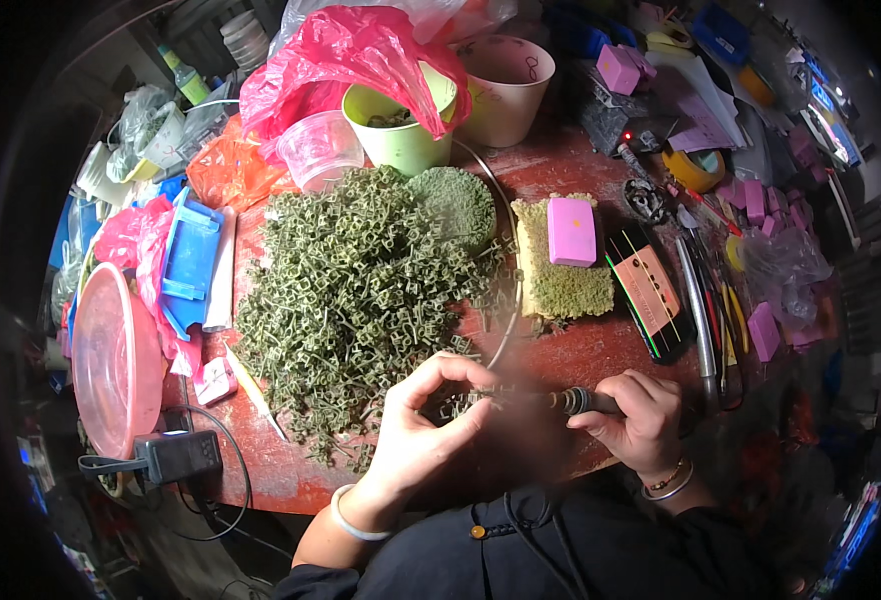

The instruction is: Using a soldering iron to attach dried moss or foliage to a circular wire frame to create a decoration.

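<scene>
A large heap of small green ring-like pieces with stems (341, 300) lies on the red table. At its near right edge, my left hand (426, 420) curls with thumb and forefinger close together around a small piece of the same sort, partly hidden by the fingers. My right hand (641, 415) is closed round a dark pen-like handpiece (583, 401), whose narrow tip points left toward that piece. A blurred smear between the hands hides the tip's end, so contact cannot be made out.
A yellowish sponge (536, 285) carries a pink block (573, 232), beside a black device (649, 295). Slim tools (701, 310) lie at right. Behind the heap stand a light-green bucket (401, 140) and a white bucket (506, 90). A pink basin (116, 360) and black adapter (181, 456) are left.
</scene>
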The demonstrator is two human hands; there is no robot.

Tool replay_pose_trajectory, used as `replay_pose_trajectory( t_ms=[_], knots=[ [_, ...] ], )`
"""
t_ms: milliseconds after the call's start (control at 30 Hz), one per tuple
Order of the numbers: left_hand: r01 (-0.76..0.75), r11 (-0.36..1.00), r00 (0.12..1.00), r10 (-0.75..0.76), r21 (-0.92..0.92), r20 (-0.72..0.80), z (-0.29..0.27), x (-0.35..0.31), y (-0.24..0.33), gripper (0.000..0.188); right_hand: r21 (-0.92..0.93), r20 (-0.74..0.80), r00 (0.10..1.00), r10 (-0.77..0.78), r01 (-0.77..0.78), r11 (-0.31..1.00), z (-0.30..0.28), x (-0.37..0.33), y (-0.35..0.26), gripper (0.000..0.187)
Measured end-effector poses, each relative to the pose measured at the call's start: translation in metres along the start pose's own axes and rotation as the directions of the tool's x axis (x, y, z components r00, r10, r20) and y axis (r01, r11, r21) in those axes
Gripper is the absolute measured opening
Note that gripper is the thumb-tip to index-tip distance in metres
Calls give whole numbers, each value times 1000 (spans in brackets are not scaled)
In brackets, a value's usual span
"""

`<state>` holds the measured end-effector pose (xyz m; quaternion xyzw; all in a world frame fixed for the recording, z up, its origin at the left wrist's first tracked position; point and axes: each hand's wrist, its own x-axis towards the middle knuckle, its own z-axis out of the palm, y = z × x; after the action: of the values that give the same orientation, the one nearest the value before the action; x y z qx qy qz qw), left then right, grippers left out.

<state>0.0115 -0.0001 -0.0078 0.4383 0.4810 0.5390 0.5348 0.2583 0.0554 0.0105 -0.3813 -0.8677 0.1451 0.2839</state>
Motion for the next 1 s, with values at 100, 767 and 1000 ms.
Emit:
replay_pose_trajectory(
  t_ms=[100,767,1000],
  knots=[
    [6,1000,1000,-6,26,17,-1,0,1,21,-15,10,1000,6,-6,1000,0,-1,0,43],
    [-51,989,998,54,137,-16,0,1,2,19,-34,-3,1000,16,-16,999,-5,-3,1,44],
    [-52,988,998,56,143,-20,0,1,2,19,-33,-2,1000,2,-2,999,0,-3,2,43]
  ],
)
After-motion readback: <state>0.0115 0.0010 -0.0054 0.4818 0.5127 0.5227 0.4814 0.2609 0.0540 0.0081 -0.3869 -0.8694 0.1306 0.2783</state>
